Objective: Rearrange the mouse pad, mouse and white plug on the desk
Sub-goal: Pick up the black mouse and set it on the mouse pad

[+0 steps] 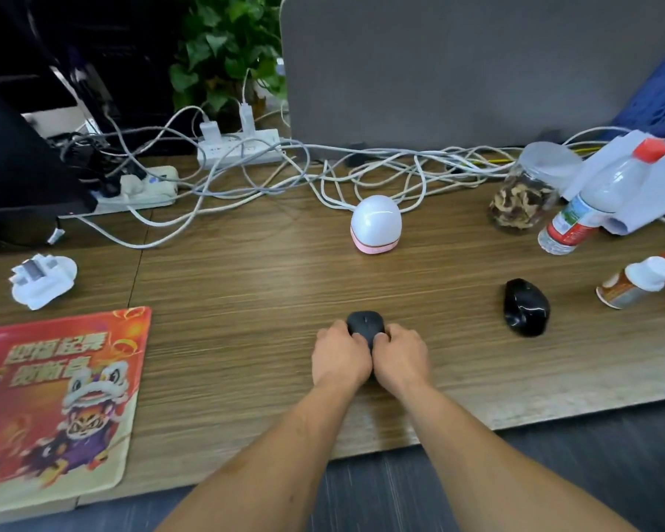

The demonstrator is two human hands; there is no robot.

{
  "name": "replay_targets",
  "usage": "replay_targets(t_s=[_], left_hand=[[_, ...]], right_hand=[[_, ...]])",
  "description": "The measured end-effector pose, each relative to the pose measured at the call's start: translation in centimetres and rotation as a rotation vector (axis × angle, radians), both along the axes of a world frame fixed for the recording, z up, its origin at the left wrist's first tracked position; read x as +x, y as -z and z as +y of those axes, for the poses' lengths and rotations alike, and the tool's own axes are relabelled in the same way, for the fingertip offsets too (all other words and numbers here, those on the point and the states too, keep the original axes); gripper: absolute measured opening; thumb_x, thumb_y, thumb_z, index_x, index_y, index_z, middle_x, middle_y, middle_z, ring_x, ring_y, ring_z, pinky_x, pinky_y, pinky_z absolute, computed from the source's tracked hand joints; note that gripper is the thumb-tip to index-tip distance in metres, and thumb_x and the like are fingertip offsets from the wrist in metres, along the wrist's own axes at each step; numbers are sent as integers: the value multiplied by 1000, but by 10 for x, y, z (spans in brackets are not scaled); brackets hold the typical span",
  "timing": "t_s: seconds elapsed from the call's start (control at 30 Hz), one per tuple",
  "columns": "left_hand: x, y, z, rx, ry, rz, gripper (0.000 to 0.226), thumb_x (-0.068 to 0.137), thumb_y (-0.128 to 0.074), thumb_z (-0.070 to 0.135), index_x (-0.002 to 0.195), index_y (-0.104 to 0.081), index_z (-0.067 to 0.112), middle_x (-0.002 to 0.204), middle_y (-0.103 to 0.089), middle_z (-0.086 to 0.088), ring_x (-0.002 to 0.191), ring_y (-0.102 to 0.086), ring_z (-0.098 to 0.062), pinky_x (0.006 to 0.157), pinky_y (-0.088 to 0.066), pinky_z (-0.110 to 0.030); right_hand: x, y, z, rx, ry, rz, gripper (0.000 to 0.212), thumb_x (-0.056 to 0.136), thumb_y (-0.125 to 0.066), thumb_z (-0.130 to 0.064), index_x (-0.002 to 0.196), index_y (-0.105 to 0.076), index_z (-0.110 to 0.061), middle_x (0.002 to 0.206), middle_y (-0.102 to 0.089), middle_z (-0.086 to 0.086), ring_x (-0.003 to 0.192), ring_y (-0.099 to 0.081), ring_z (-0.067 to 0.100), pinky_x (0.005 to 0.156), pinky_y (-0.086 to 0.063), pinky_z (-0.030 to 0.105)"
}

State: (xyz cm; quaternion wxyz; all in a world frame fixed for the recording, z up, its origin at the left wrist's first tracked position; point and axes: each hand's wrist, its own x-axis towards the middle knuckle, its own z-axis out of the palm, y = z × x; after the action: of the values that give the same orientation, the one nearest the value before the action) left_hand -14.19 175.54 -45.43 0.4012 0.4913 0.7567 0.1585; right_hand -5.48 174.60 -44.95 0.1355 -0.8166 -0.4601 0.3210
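Your left hand (340, 357) and right hand (400, 359) together clasped the mouse (365, 325) near the surface's (246, 286) front edge, its front protruding beyond your fingers.

Even light, soft focus — edges perhaps warped

At the frame's center sits a white egg-shaped gadget (376, 223) with a pink base. Tangled white cables (269, 174) spread behind it. At right stand a jar (528, 193) and a red-capped bottle (592, 201); a glossy black object (526, 307) lies nearby.
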Motion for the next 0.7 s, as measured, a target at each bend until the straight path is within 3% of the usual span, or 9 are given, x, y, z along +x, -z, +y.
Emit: replay_targets(t_s=[0.33,0.57,0.63,0.7], left_hand=[[-42,-23,-5,103,-114,-63,25,93,-47,23,103,-63,5,113,-65,-20,103,-62,-39,85,-46,-39],[-140,-62,-10,239,-227,-15,30,96,-44,22,114,-63,7,113,-62,-15,103,-56,-29,81,-38,-33],[-176,-66,-15,259,-273,-2,29,95,-45,23,112,-64,9,108,-61,-11,93,-54,-24,77,-37,-32],[-213,-66,-21,282,-320,2,28,91,-44,24,103,-65,10,105,-66,-13,93,-59,-28,78,-44,-36]], right_hand=[[-47,-26,2,126,13,59,35,99,-41,-20,114,-68,-3,119,-60,25,116,-54,38,95,-38,37],[-141,-63,8,206,-141,106,35,100,-39,-21,117,-67,-8,120,-59,20,114,-55,35,91,-39,36],[-175,-71,6,233,-201,136,35,100,-39,-20,117,-67,-7,119,-59,20,114,-55,36,92,-38,36],[-210,-74,3,261,-257,171,33,99,-40,-19,114,-67,-5,117,-60,21,114,-54,36,92,-37,36]])
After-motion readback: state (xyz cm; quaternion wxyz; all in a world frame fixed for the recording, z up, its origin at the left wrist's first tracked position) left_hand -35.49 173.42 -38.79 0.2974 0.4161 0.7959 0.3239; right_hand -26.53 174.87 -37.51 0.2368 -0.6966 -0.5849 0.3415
